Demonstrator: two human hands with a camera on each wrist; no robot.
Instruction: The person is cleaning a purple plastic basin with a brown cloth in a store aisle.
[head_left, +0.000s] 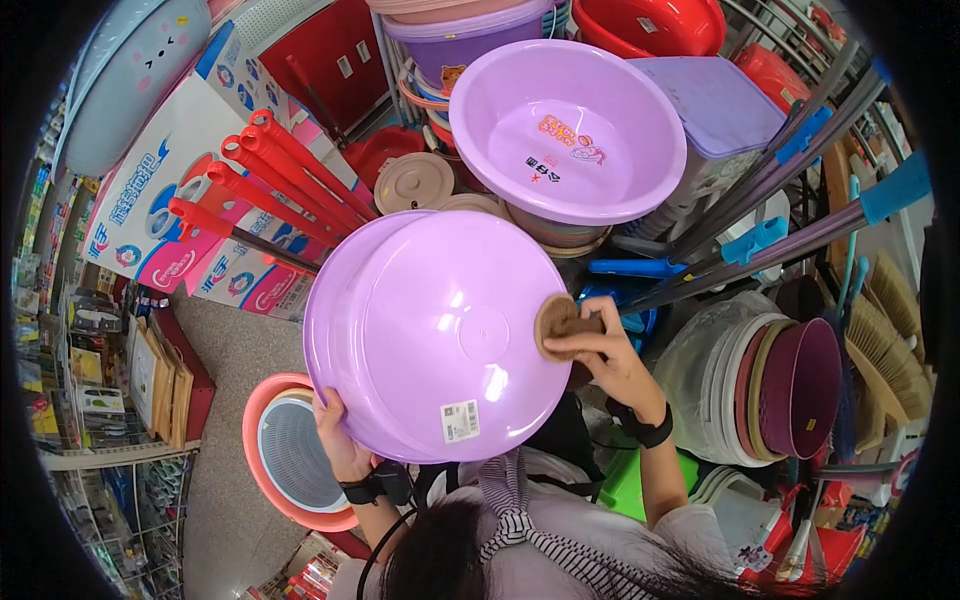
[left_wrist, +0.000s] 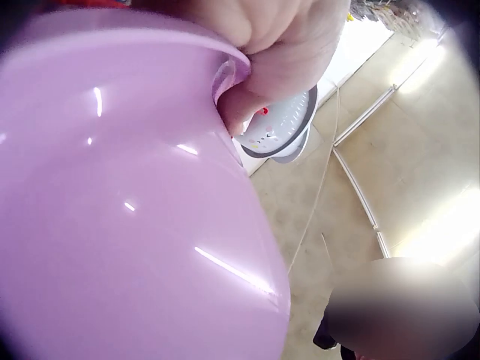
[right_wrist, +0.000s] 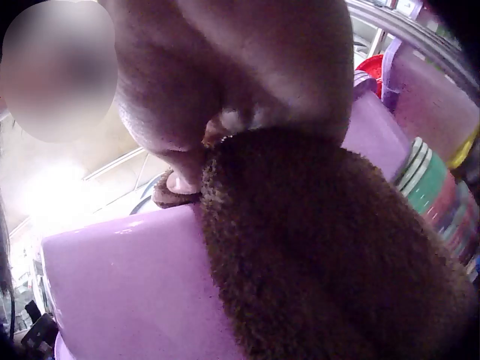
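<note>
A light purple plastic basin (head_left: 430,310) is held up in front of the body with its underside facing the head camera. My left hand (head_left: 343,440) grips its rim at the lower left; in the left wrist view that hand (left_wrist: 281,56) has a finger hooked over the edge. A white barcode label (head_left: 460,422) is stuck near the bottom edge. With bent fingers, my right hand (head_left: 612,360) holds a fuzzy brown cloth (head_left: 556,325) against the basin's right side. The brown cloth (right_wrist: 322,247) hangs large beneath the right hand in the right wrist view.
Another purple basin (head_left: 570,180) sits upright on a stack just beyond. Red-handled poles (head_left: 270,190) lean at the left beside printed cartons (head_left: 150,190). Nested buckets (head_left: 800,390) and mop poles (head_left: 780,230) crowd the right. A pink basket (head_left: 262,450) stands on the floor.
</note>
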